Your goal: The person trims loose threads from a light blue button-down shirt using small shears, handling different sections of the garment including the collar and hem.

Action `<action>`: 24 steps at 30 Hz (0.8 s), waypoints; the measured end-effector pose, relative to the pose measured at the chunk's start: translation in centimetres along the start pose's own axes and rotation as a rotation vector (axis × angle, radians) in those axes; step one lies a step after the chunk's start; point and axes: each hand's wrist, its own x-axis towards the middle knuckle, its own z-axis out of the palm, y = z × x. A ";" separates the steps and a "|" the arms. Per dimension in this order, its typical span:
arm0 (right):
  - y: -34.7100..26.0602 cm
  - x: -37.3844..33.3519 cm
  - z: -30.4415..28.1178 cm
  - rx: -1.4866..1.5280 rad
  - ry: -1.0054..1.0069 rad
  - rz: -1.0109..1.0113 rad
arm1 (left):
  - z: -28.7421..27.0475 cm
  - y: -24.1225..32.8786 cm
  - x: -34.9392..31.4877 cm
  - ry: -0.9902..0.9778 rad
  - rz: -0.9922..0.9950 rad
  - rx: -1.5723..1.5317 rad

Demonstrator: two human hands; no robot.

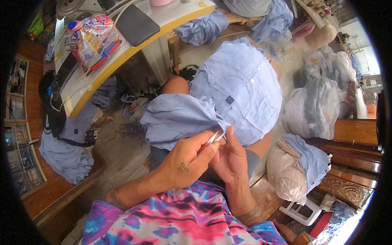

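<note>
My left hand (185, 161) is closed around a small pair of pale metal thread snips (213, 138). Their pointed blades stand apart next to the edge of a light blue garment (175, 116). The thumb and fingers of my right hand (232, 159) pinch a corner of that same cloth, close to the blade tips. Most of the garment lies bunched across my lap. Just beyond it, a big rounded heap of light blue garments (241, 87) rests by my knees, with a small dark label (230, 99) on the top piece.
At the upper left, a yellow-edged table (96, 83) carries a dark flat tablet-like object (137, 25) and a printed plastic packet (92, 41). Clear bags (312, 108) of cloth stand to the right, near a white plastic stool (302, 210). More blue cloth (67, 157) lies at the left.
</note>
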 end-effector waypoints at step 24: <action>0.8 -0.5 1.0 -0.263 0.044 -0.178 | -0.1 -0.4 -0.6 0.111 0.080 0.193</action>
